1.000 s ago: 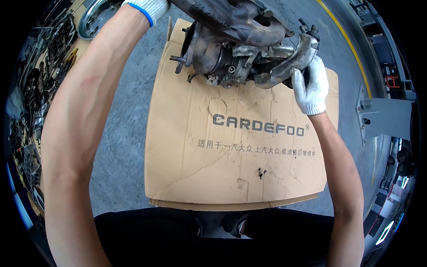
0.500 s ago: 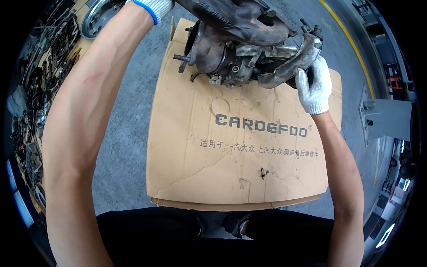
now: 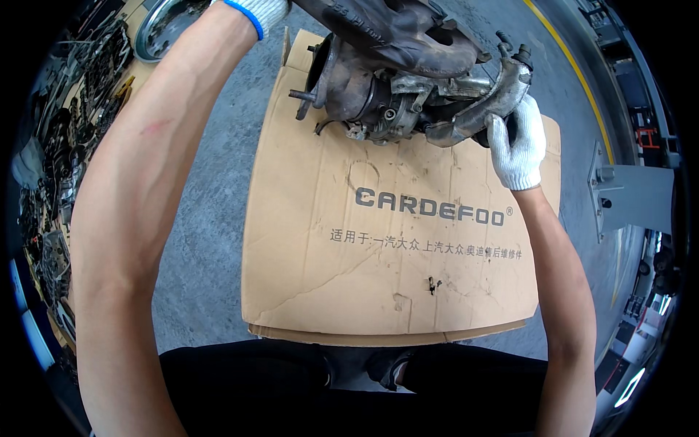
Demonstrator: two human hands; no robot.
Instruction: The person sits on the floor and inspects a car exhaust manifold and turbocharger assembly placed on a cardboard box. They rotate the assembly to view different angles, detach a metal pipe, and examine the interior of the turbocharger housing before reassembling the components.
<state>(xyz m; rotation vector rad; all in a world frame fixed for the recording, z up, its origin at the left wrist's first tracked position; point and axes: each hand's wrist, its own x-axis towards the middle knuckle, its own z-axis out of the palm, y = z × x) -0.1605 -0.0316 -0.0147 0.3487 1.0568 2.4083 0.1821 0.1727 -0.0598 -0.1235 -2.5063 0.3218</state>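
A dark, rusty turbocharger [image 3: 349,95] with a cast exhaust manifold [image 3: 393,44] is at the top of the view, over a flattened cardboard box [image 3: 393,291]. On its right side a silvery curved heat shield [image 3: 473,113] covers a pipe. My right hand [image 3: 520,149], in a white knit glove, grips the turbocharger's right end below this shield, its thumb in front and the other fingers behind. My left hand [image 3: 266,11], gloved with a blue cuff, reaches the manifold's upper left end. The top edge cuts off its fingers.
Piled metal parts and tools [image 3: 58,160] lie along the left. A round metal dish [image 3: 164,29] stands at the upper left. A grey metal bracket [image 3: 633,197] with bolts is on the right. A small dark scrap [image 3: 434,285] lies on the cardboard.
The turbocharger and both hands have shifted very slightly right and down in the view, the cardboard a little too. My right hand keeps its grip.
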